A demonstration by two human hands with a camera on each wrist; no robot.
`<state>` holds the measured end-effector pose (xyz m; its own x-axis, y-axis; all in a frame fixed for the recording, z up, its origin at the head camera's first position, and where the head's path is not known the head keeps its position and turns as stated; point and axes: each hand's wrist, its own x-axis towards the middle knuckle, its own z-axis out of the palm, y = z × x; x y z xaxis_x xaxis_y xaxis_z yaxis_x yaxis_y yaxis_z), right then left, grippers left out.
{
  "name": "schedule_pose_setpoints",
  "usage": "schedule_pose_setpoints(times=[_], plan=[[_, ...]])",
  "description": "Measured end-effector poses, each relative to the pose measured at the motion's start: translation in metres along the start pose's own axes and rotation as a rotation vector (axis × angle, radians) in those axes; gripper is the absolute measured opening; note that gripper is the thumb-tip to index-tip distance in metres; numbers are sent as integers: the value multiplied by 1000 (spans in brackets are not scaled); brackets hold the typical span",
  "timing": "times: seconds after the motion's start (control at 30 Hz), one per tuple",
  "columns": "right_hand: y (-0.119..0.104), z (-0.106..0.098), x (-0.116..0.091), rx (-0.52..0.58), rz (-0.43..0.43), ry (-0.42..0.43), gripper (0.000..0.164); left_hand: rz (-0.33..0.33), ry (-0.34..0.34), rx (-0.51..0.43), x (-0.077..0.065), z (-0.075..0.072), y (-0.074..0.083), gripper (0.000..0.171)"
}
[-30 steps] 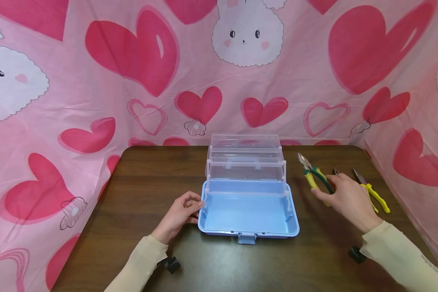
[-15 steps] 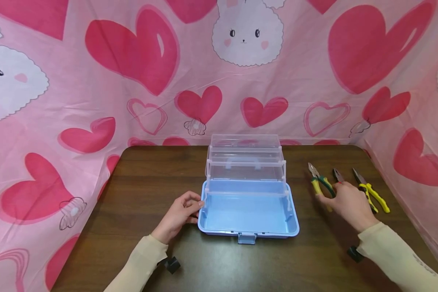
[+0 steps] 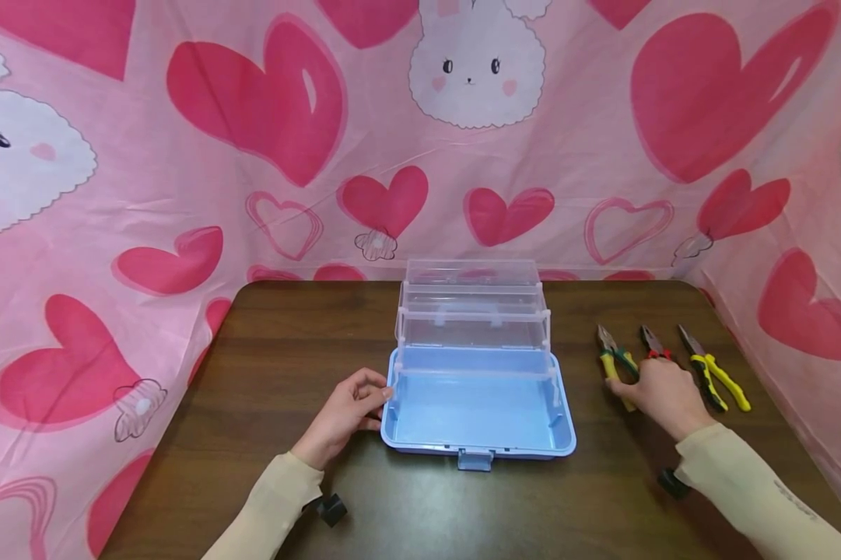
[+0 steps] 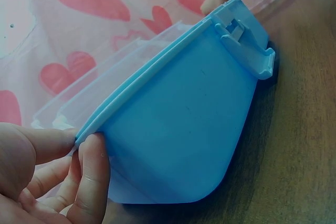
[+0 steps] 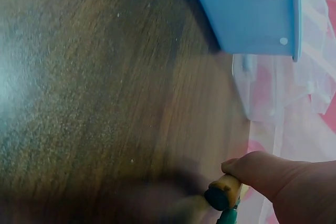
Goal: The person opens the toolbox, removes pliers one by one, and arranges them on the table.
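Observation:
A blue toolbox [image 3: 472,412] stands with its lid back and its clear trays raised. My left hand [image 3: 350,412] pinches its left rim, with the thumb [image 4: 52,142] on top and a finger outside. My right hand [image 3: 665,393] is at the green-and-yellow pliers [image 3: 608,364] on the table to the right. Its thumb [image 5: 262,166] lies against one handle end in the right wrist view; the other fingers are mostly hidden. Just beside them lie red-handled pliers [image 3: 650,341], their handles covered by the hand.
Yellow-and-black long-nose pliers [image 3: 713,373] lie farther right. The box's latch [image 3: 474,460] hangs off its front edge. Pink heart-patterned cloth [image 3: 574,140] surrounds the back and sides of the dark wooden table [image 3: 308,319].
My right hand has moved the green-and-yellow pliers down and right, near the red-handled pair, which shows more now. The left hand and toolbox have kept still.

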<state>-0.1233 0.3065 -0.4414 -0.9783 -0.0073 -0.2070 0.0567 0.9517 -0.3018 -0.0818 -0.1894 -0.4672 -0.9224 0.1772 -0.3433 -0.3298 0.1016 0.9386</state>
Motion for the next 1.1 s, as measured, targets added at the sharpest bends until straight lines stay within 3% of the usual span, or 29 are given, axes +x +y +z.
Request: schedule_pose_setpoints(times=[0.53,0.8,1.1], plan=[[-2,2,10,-15,47,-43,53,-5,-6,-12,1,-1,-1,32],[-3,5,10,-30,35,-14,54,-2,-10,-19,1,-1,0,32],[-1,7,9,-89,69,-42,58,-7,-14,-16,1,-2,0,34]])
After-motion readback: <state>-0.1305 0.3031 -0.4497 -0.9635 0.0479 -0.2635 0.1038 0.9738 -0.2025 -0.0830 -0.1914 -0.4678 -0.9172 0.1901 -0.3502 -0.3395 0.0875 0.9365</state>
